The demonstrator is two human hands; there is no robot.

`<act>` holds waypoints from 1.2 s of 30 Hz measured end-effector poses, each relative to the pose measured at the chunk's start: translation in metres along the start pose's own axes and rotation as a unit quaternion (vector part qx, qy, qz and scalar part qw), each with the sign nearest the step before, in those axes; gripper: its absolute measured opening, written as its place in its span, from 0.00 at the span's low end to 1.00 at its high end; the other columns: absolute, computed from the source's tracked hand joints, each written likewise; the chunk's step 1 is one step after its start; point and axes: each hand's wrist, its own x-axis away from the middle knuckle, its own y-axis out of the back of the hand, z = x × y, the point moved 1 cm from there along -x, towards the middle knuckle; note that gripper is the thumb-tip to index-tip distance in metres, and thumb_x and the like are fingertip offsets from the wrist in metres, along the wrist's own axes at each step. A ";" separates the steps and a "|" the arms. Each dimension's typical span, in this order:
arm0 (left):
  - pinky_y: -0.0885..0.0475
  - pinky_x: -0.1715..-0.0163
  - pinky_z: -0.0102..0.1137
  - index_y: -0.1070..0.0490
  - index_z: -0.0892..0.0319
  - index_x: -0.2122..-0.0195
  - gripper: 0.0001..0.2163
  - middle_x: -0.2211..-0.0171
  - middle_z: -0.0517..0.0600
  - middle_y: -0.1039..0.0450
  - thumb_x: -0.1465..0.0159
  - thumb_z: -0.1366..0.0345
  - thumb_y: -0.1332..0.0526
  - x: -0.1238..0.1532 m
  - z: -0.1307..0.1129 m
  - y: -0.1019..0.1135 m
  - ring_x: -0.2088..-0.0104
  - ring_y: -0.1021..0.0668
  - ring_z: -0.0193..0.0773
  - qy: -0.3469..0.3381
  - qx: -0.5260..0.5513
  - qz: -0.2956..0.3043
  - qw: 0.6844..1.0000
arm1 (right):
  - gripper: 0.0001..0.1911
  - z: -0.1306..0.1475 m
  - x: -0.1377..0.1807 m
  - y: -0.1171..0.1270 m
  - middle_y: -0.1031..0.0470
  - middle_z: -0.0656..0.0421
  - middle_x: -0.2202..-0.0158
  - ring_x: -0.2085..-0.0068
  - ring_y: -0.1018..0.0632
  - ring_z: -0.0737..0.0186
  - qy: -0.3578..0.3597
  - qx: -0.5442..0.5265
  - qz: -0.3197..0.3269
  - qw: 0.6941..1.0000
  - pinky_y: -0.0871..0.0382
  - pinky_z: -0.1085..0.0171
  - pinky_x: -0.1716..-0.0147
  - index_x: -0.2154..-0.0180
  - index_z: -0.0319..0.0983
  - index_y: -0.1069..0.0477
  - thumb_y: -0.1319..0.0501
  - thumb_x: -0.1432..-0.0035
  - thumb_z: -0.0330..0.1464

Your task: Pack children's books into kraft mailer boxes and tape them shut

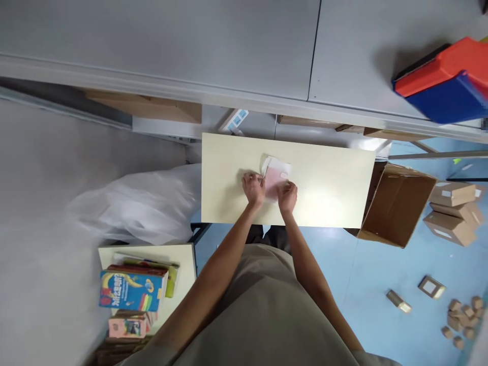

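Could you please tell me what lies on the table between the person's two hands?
In the head view, a pale pink flat packet on the cream rectangular table lies between the left hand and right hand; both touch it.

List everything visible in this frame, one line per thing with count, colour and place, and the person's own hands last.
pink pouch: one, pink with white backing, mid table, under both hands
table: one, cream, centre
open carton: one, brown, on the floor right of the table
small boxes: several, brown, floor far right
wooden blocks: a scatter, tan, floor lower right
plastic sheeting: one heap, white, left of the table
books: a stack, multicoloured, side table lower left
bins: two, red and blue, upper right
left hand: on the pouch's left edge
right hand: on the pouch's lower right
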 end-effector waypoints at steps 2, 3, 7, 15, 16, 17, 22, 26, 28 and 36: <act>0.25 0.41 0.49 0.26 0.54 0.60 0.03 0.55 0.58 0.20 0.30 0.69 0.35 -0.004 -0.001 -0.001 0.49 0.19 0.53 0.011 0.026 0.038 0.999 | 0.22 0.004 0.002 -0.003 0.21 0.48 0.50 0.55 0.19 0.50 -0.027 -0.010 -0.009 1.000 0.23 0.52 0.49 0.42 0.39 0.29 0.33 0.35 0.39; 0.24 0.44 0.46 0.26 0.54 0.59 0.03 0.56 0.56 0.19 0.30 0.70 0.36 -0.005 -0.001 0.000 0.52 0.18 0.50 0.021 0.044 0.054 0.997 | 0.21 0.007 0.003 -0.005 0.21 0.48 0.51 0.56 0.19 0.51 -0.040 -0.015 -0.018 0.999 0.22 0.53 0.50 0.43 0.39 0.28 0.33 0.35 0.38; 0.22 0.49 0.41 0.25 0.55 0.48 0.09 0.56 0.55 0.17 0.29 0.70 0.36 -0.018 0.006 0.017 0.57 0.16 0.47 0.056 0.095 0.048 0.993 | 0.18 0.031 0.006 -0.025 0.20 0.49 0.51 0.58 0.17 0.53 -0.049 -0.037 -0.036 0.997 0.21 0.55 0.51 0.46 0.39 0.25 0.35 0.36 0.36; 0.23 0.44 0.40 0.21 0.56 0.46 0.14 0.50 0.59 0.22 0.27 0.72 0.42 -0.093 0.079 0.094 0.48 0.18 0.51 0.056 0.056 -0.082 0.993 | 0.18 0.141 -0.017 -0.120 0.23 0.49 0.46 0.52 0.19 0.50 0.093 0.000 0.067 0.993 0.23 0.52 0.46 0.42 0.44 0.27 0.41 0.32 0.37; 0.23 0.45 0.40 0.21 0.55 0.45 0.15 0.49 0.58 0.21 0.27 0.72 0.43 -0.099 0.086 0.098 0.48 0.18 0.50 0.057 0.058 -0.091 0.993 | 0.18 0.151 -0.021 -0.128 0.23 0.48 0.46 0.50 0.20 0.48 0.103 0.018 0.076 0.992 0.23 0.51 0.46 0.42 0.44 0.28 0.41 0.31 0.37; 0.23 0.45 0.39 0.21 0.55 0.45 0.15 0.49 0.58 0.21 0.27 0.73 0.43 -0.103 0.091 0.100 0.49 0.17 0.49 0.060 0.063 -0.096 0.992 | 0.17 0.157 -0.024 -0.132 0.24 0.48 0.45 0.49 0.20 0.47 0.109 0.036 0.084 0.990 0.23 0.51 0.46 0.42 0.44 0.29 0.41 0.31 0.37; 0.22 0.45 0.40 0.21 0.57 0.44 0.18 0.49 0.58 0.21 0.30 0.76 0.44 -0.108 0.098 0.089 0.52 0.17 0.48 0.084 0.105 -0.104 0.985 | 0.17 0.158 -0.039 -0.136 0.25 0.48 0.45 0.48 0.21 0.47 0.116 0.093 0.118 0.982 0.24 0.52 0.49 0.43 0.45 0.31 0.42 0.32 0.35; 0.21 0.45 0.41 0.20 0.56 0.45 0.19 0.51 0.57 0.20 0.32 0.77 0.42 -0.113 0.097 0.082 0.54 0.17 0.46 0.083 0.125 -0.119 0.981 | 0.17 0.151 -0.049 -0.138 0.24 0.49 0.47 0.52 0.21 0.48 0.139 0.066 0.102 0.983 0.23 0.53 0.51 0.45 0.45 0.30 0.39 0.35 0.34; 0.21 0.45 0.40 0.19 0.57 0.47 0.17 0.53 0.56 0.20 0.32 0.77 0.41 -0.117 0.096 0.086 0.55 0.17 0.45 0.082 0.136 -0.122 0.980 | 0.16 0.151 -0.052 -0.137 0.23 0.50 0.49 0.54 0.21 0.50 0.155 0.038 0.091 0.983 0.22 0.53 0.50 0.46 0.45 0.29 0.38 0.36 0.34; 0.18 0.51 0.37 0.21 0.57 0.46 0.14 0.52 0.55 0.16 0.32 0.71 0.35 -0.019 0.105 0.138 0.61 0.15 0.41 0.054 0.217 -0.132 0.966 | 0.23 0.126 0.023 -0.082 0.21 0.43 0.43 0.53 0.15 0.49 0.239 0.020 0.111 0.965 0.19 0.51 0.50 0.41 0.38 0.24 0.33 0.34 0.40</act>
